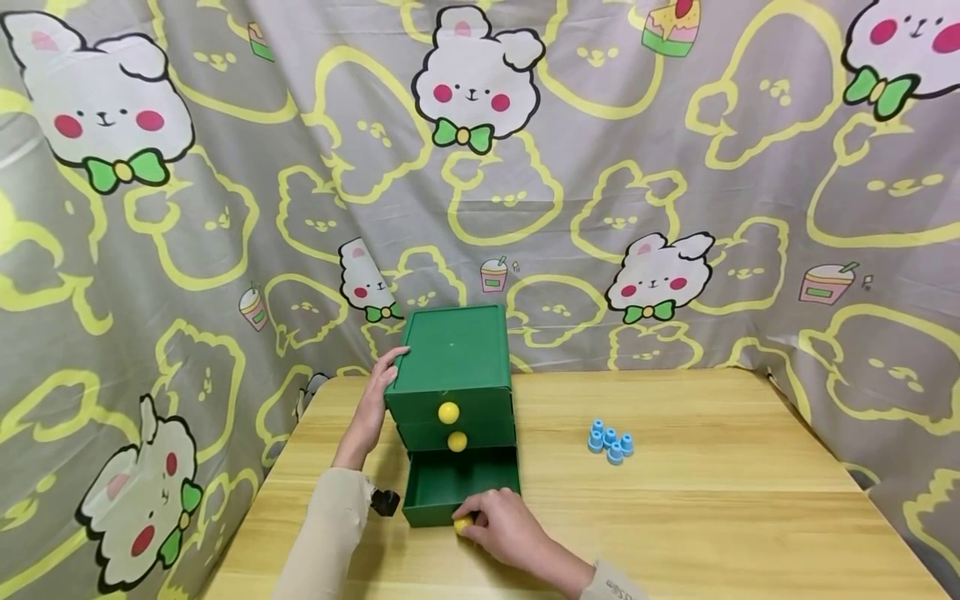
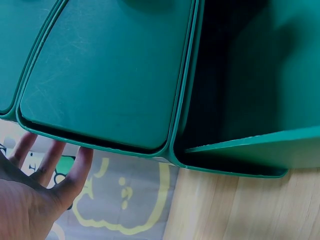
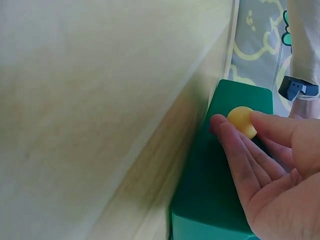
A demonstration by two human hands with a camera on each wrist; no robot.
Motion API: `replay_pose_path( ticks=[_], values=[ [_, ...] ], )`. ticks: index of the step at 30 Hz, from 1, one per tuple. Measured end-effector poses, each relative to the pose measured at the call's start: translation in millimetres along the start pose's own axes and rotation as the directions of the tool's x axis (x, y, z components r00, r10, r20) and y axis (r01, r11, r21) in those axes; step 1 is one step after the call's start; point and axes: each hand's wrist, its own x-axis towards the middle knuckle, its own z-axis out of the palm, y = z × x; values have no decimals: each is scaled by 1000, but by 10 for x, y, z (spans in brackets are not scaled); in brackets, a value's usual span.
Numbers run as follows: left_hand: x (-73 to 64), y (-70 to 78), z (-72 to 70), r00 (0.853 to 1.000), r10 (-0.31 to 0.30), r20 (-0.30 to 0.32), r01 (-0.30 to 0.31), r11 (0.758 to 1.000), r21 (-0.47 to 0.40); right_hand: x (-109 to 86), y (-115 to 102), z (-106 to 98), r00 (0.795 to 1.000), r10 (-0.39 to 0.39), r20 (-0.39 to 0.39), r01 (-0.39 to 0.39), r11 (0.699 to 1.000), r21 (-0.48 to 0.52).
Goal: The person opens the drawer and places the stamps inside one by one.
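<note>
A green drawer cabinet [image 1: 453,350] with round yellow knobs stands on the table. Its bottom drawer [image 1: 426,515] is pulled out, and the part of the inside that shows holds nothing. My right hand [image 1: 510,528] pinches the yellow knob [image 3: 241,121] of that drawer between thumb and fingers. Along the cabinet's left side lies my left hand [image 1: 369,410], its fingers [image 2: 75,175] extended and touching the wall. Both upper drawers are closed, with the top knob [image 1: 448,412] and middle knob [image 1: 457,442] in sight.
Several small light-blue pegs [image 1: 610,440] stand in a cluster on the wooden table [image 1: 712,500], right of the cabinet. A patterned curtain [image 1: 570,192] hangs behind the table and at its sides. A black wrist device [image 1: 386,502] sits by the left sleeve.
</note>
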Motion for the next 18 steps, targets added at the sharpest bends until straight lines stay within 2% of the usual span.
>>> replay_pose_path(
  ticks=[10, 18],
  values=[
    [-2, -6, 2, 1000, 6, -4, -6, 1000, 10, -50, -10, 40, 999, -26, -28, 25, 999, -39],
    [6, -19, 2, 1000, 13, -7, -13, 1000, 10, -86, -15, 49, 999, -31, -14, 31, 999, -40]
  ],
)
